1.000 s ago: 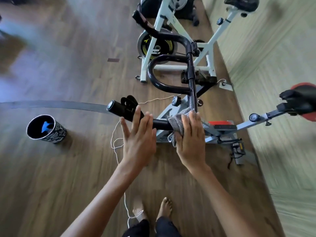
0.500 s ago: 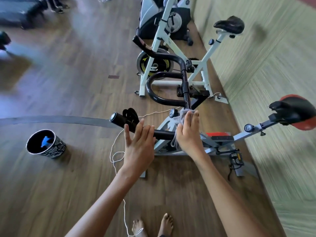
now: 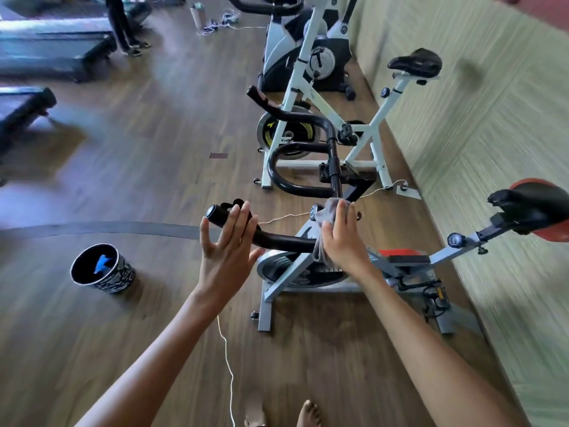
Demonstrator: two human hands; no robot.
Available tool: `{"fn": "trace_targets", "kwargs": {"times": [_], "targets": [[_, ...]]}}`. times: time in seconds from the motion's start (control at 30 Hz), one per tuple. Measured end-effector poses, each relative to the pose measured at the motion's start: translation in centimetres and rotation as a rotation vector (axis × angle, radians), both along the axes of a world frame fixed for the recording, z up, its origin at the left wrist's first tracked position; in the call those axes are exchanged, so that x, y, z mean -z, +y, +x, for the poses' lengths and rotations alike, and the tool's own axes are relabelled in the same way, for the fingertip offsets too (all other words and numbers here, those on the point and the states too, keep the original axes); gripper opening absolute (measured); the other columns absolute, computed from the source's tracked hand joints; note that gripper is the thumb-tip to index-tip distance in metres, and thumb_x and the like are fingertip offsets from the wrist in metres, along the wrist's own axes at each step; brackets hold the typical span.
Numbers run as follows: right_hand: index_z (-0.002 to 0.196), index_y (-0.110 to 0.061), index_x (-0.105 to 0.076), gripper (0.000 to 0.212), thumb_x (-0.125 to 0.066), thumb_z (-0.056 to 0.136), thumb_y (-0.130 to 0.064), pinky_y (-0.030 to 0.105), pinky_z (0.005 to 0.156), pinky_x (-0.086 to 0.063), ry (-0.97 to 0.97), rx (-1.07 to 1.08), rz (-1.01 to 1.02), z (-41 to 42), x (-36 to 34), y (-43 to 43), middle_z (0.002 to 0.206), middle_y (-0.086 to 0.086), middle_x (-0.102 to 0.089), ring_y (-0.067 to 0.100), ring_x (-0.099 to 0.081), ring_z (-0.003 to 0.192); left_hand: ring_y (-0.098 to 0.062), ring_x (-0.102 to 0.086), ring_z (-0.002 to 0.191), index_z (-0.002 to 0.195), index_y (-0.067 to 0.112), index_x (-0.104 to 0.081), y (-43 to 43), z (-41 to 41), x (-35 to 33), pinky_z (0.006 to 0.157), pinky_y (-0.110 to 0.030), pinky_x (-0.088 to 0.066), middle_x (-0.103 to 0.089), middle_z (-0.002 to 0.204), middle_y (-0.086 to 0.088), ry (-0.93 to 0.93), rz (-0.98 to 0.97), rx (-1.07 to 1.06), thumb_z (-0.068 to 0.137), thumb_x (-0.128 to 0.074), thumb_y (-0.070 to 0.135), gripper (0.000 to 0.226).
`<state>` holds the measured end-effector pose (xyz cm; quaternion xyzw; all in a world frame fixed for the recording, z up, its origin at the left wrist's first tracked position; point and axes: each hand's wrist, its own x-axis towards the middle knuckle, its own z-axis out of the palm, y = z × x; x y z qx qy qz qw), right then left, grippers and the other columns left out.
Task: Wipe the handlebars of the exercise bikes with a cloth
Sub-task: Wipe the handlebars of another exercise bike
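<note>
Handlebar of the nearest exercise bike serves as the landmark: a black, bent tube, matte at the grip end and glossy further along. Far to its left a dark patterned cup stands on the wooden floor with something blue inside. At the handlebar's left grip the left hand is spread flat, fingers extended and released, palm laid against the tube without closing on it. At the handlebar's centre, near the stem, the right hand is clenched around the cloth, pressing it onto the bar. The cloth is grey, crumpled, partly hanging below the tube. Judged light, soft and compliant, it should wrap the tube readily; best held bunched in the palm with fingers over the top. The bar appears rigid and fixed, likely smooth where glossy. Beyond the handlebar a white-framed bike awaits, its handlebars apparently not yet being wiped.
</note>
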<state>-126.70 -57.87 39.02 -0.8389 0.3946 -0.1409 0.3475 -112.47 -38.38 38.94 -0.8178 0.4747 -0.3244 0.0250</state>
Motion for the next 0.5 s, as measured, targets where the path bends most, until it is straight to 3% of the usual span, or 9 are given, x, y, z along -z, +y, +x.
{"fn": "trace_targets", "kwargs": {"times": [0.07, 0.2, 0.27, 0.37, 0.5], "targets": [[0.154, -0.007, -0.001, 0.064, -0.032, 0.103, -0.030, 0.048, 0.121, -0.016, 0.003, 0.092, 0.061, 1.0, -0.4, -0.6, 0.162, 0.015, 0.001, 0.029, -0.003, 0.150, -0.024, -0.030, 0.143, 0.135, 0.013, -0.051, 0.0, -0.4, -0.2, 0.114, -0.058, -0.005, -0.042, 0.150, -0.008, 0.031, 0.007, -0.005, 0.092, -0.055, 0.050, 0.057], [0.154, -0.008, -0.004, 0.074, -0.045, 0.098, -0.035, 0.047, 0.117, -0.025, -0.079, 0.143, -0.012, 0.6, 0.2, 3.1, 0.160, 0.020, -0.001, 0.036, -0.007, 0.148, -0.025, -0.026, 0.145, 0.129, 0.011, -0.055, -0.4, -2.0, -0.6, 0.115, -0.058, -0.001, -0.045, 0.147, -0.010, 0.185, -0.009, -0.004, 0.088, -0.058, 0.046, 0.054], [0.154, -0.008, -0.008, 0.069, -0.043, 0.100, -0.032, 0.046, 0.115, -0.030, -0.092, 0.158, -0.014, 0.2, 0.3, 3.8, 0.160, 0.021, -0.006, 0.036, -0.012, 0.147, -0.025, -0.029, 0.144, 0.119, 0.012, -0.060, -0.8, -2.9, -0.7, 0.116, -0.058, 0.000, -0.053, 0.138, -0.008, 0.266, -0.011, 0.052, 0.089, -0.052, 0.043, 0.044], [0.150, -0.006, -0.022, 0.058, -0.040, 0.100, -0.030, 0.040, 0.102, -0.048, -0.103, 0.170, -0.099, -0.3, -0.4, 4.2, 0.153, 0.020, -0.025, 0.034, -0.034, 0.138, -0.023, -0.040, 0.138, 0.108, 0.016, -0.064, -1.6, -3.4, -1.1, 0.116, -0.057, -0.001, -0.064, 0.114, 0.001, 0.359, -0.036, 0.174, 0.089, -0.043, 0.042, 0.038], [0.146, -0.007, -0.034, 0.048, -0.042, 0.101, -0.021, 0.026, 0.094, -0.044, -0.118, 0.212, -0.192, -1.9, -1.0, 5.3, 0.144, 0.013, -0.043, 0.022, -0.049, 0.125, -0.021, -0.056, 0.123, 0.098, 0.018, -0.068, -3.5, -3.0, -1.8, 0.115, -0.054, -0.013, -0.067, 0.100, 0.005, 0.430, -0.061, 0.388, 0.091, -0.045, 0.040, 0.032]]}}
